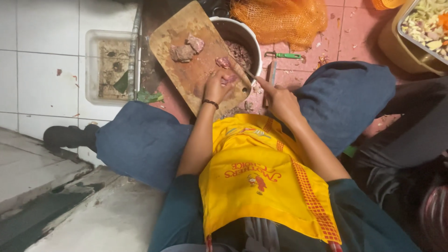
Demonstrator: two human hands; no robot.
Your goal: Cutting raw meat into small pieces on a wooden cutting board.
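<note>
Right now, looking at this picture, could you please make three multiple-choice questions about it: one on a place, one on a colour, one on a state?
1. Where does the metal pot stand?
A. at the far edge of the wooden cutting board
B. on the person's lap
C. inside the white plastic tub

2. What colour is the apron?
A. green
B. yellow
C. white

3. What is the right hand doing?
A. resting open on the knee
B. lifting the orange mesh sack
C. gripping a knife whose blade points at the meat

Answers:
1. A, the pot's rim shows just beyond the board's edge, with cut meat inside.
2. B, the apron over the person's front is bright yellow with red trim.
3. C, the right hand is closed on the handle, while the left hand presses a meat piece on the board.
</note>
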